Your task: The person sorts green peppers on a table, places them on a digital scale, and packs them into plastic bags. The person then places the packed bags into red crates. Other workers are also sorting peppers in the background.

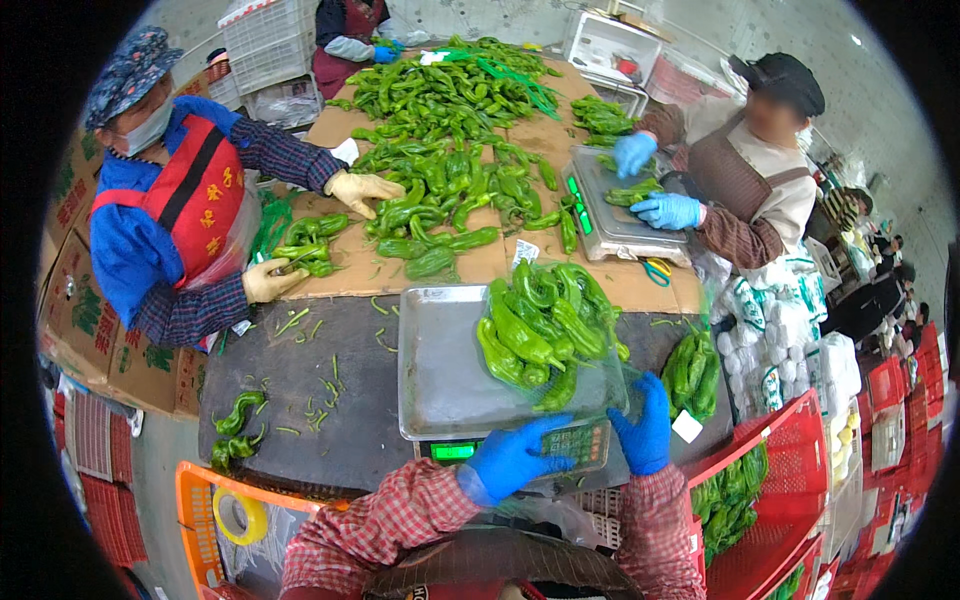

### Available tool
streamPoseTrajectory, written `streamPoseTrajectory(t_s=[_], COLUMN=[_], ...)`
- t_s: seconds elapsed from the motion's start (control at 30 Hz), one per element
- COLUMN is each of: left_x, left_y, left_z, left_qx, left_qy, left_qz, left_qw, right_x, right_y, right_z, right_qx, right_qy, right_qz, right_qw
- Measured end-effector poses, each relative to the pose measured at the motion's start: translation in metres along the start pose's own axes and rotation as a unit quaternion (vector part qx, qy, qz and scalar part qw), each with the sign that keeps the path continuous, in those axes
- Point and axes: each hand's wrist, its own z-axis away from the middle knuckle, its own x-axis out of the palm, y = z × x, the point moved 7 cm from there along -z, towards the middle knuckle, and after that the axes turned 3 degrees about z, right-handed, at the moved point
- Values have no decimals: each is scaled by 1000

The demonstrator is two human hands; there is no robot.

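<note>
A digital scale with a flat metal tray stands before me on the dark tabletop. A heap of long green peppers in fine green netting lies on the tray's right half. My left hand, in a blue glove, reaches over the scale's front panel beside its lit green display; its fingers are apart and I see nothing in them. At the tray's front right corner is my right hand, also gloved in blue. Thin netting runs close to its fingers; whether they grip it cannot be told.
A netted pepper bundle with a white tag lies right. Beyond are a large pepper pile on cardboard, scissors and a second scale. Co-workers stand left, right and far. A red crate and an orange crate flank me.
</note>
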Motion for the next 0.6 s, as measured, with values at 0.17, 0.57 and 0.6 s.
streamPoseTrajectory(t_s=[0.17,0.57,0.6], left_x=[35,56,54], left_y=[20,43,42], left_z=[-5,5,5], left_qx=[168,204,189], left_qy=[-133,-232,-243], left_qz=[-140,67,112], left_qw=[967,949,945], right_x=[7,51,54], right_y=[-30,-5,1], right_z=[35,-37,-42], right_qx=[-54,257,211], right_qy=[-119,-43,-24], right_qz=[32,-712,-645], right_qw=[991,652,734])
